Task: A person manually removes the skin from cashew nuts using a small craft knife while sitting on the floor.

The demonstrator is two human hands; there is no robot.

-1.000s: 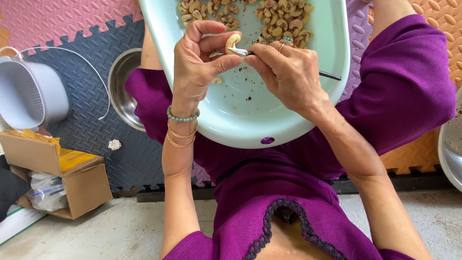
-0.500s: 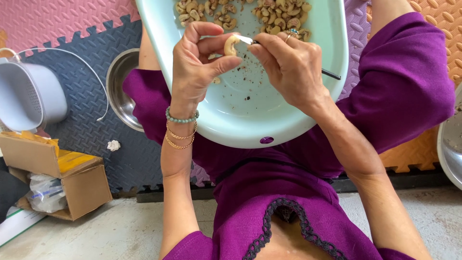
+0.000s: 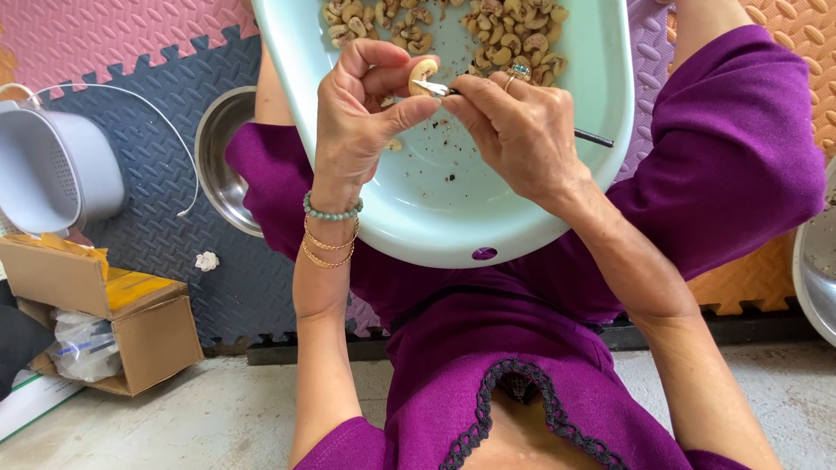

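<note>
Home floor workspace: interlocking foam mats [image 3: 148, 165] over concrete floor [image 3: 218, 418], cardboard box [image 3: 113, 322], steel bowl [image 3: 222, 165], plastic basin [image 3: 453, 209] of nuts [image 3: 514, 35].

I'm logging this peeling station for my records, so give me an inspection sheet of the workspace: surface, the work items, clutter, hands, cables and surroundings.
Surface: pale green basin resting on the lap, flecked with brown scraps.
Job's things: one cashew kernel; small knife, its tip on the kernel; pile of cashews at the basin's far end.
Clutter: cardboard box holding a plastic bag; white scrap on the mat.
Hands: left hand pinches the kernel; right hand holds the knife.
Cables: nothing seen.
Surroundings: interlocking foam mats; steel bowl and grey colander at left; concrete floor.
</note>
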